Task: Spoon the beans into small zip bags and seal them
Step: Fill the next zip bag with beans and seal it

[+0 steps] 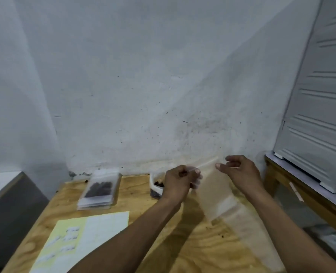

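My left hand [180,179] pinches the top strip of an empty clear zip bag [214,192], which hangs blurred above the wooden table [192,245]. Close to the bag's right top corner hovers my right hand [240,170], fingers curled and apart, thumb pointing at the strip; whether it touches the bag is unclear. Behind my left hand stands a white container of dark beans [155,187], partly hidden. A stack of zip bags [99,191] lies at the back left, the top one holding dark beans. No spoon is visible.
A yellow and white printed sheet [80,235] lies at the table's front left. More clear plastic [247,229] lies on the table's right side. A white wall [163,95] stands right behind. To the right, a grey plastic cabinet [316,115] rests on a wooden bench [305,192].
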A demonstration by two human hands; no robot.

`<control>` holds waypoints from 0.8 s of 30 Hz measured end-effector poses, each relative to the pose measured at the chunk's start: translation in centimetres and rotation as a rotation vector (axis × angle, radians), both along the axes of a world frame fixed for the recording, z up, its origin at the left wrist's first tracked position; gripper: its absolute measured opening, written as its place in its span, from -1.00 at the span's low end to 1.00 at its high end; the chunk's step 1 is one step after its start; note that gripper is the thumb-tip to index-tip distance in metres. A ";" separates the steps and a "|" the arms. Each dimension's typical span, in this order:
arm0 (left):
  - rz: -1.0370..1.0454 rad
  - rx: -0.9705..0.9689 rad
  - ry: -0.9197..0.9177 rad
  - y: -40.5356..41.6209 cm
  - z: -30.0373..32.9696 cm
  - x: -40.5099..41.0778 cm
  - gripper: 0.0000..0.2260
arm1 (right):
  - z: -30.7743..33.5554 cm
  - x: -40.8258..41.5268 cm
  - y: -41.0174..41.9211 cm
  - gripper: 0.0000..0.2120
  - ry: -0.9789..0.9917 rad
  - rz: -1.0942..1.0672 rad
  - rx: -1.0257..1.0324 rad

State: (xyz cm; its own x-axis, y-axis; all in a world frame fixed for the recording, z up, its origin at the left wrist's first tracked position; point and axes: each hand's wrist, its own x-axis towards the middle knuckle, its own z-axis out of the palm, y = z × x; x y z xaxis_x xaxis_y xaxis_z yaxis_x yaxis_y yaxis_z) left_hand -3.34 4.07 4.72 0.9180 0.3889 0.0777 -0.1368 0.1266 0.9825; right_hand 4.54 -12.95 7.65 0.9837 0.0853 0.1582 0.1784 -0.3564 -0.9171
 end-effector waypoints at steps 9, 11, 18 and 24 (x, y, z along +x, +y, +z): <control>0.321 0.458 -0.235 7.6 4.7 -3.1 -0.92 | 7.6 -3.8 9.7 -0.54 0.125 0.253 0.069; 0.366 0.540 -0.256 8.8 4.4 -3.7 -0.96 | 7.8 -3.8 11.2 -0.66 0.160 0.298 0.095; 0.202 0.535 -0.110 10.1 4.1 -5.6 -0.67 | 5.9 -3.3 14.0 -0.72 0.127 0.397 0.158; 0.074 0.381 -0.005 10.1 4.7 -5.0 -0.79 | 4.3 -3.2 14.0 -0.60 0.017 0.484 0.073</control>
